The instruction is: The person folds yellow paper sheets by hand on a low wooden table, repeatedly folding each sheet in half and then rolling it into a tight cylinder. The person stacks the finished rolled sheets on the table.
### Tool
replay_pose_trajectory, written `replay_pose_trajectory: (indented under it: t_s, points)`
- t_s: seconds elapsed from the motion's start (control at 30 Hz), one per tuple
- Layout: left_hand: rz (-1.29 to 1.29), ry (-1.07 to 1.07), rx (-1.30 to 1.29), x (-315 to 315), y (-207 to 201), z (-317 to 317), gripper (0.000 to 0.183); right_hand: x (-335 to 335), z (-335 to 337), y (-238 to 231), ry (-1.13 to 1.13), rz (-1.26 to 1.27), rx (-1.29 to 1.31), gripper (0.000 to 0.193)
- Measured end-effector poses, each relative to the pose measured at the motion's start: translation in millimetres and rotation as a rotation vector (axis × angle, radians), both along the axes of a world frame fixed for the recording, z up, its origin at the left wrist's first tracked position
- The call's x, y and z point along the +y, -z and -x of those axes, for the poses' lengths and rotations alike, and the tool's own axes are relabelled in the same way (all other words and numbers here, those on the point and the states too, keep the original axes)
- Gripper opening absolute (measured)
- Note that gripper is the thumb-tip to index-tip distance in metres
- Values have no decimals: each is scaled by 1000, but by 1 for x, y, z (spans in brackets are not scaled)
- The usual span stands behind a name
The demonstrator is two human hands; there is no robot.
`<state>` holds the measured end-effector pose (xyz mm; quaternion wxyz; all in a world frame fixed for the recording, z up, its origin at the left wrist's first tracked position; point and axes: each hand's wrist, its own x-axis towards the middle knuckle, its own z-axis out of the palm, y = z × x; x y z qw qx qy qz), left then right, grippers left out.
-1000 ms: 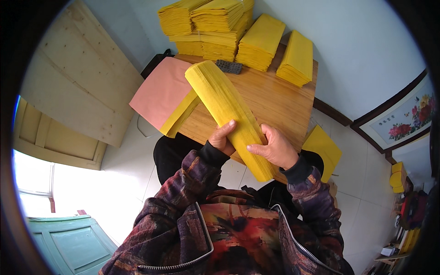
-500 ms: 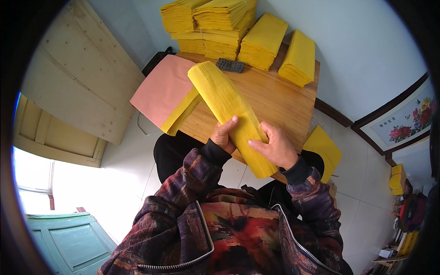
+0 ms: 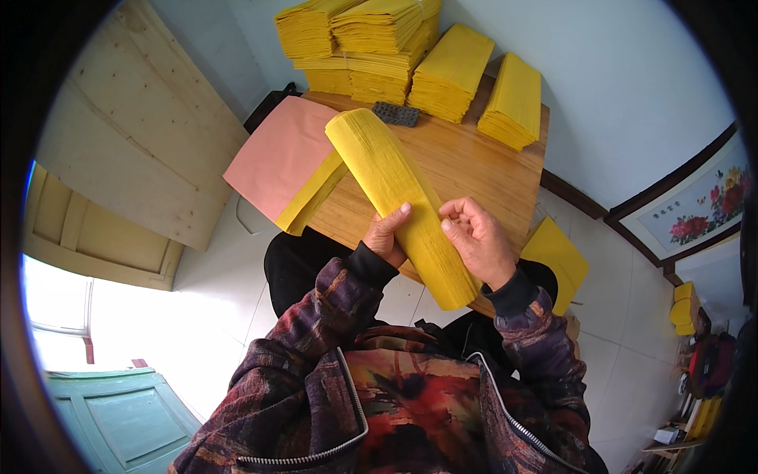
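A thick folded stack of yellow paper, curved like a loose roll, slants above the table's near edge. My left hand grips its left side, thumb on top and fingers hidden underneath. At the right edge of the stack is my right hand, its fingers curled and its thumb drawn close to the fingertips. These fingertips seem to pinch the edge of the paper; exactly what lies between them is too small to see. Beyond the left hand, a pink sheet and a narrow folded yellow strip lie on the wooden table.
Several yellow paper stacks stand along the table's back, by the wall. A dark grey textured block lies before them. More yellow paper is low at the right, beside my knee. A wooden board leans at the left.
My right hand has loosened from around the stack, its thumb lifting off the top and its fingers curling up at the right edge. My left hand keeps its grip.
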<state>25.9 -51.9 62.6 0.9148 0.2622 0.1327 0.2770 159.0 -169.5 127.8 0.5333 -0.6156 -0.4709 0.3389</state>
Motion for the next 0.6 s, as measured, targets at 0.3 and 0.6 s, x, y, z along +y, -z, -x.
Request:
replay_pose_trajectory:
  t_s: [0.3, 0.6]
  points:
    - [-31, 40, -11, 4, 8, -2, 53, 8, 10, 5, -23, -109, 59, 37]
    - [-11, -7, -24, 2, 1, -4, 46, 6, 2, 8, -18, 1, 113, 47]
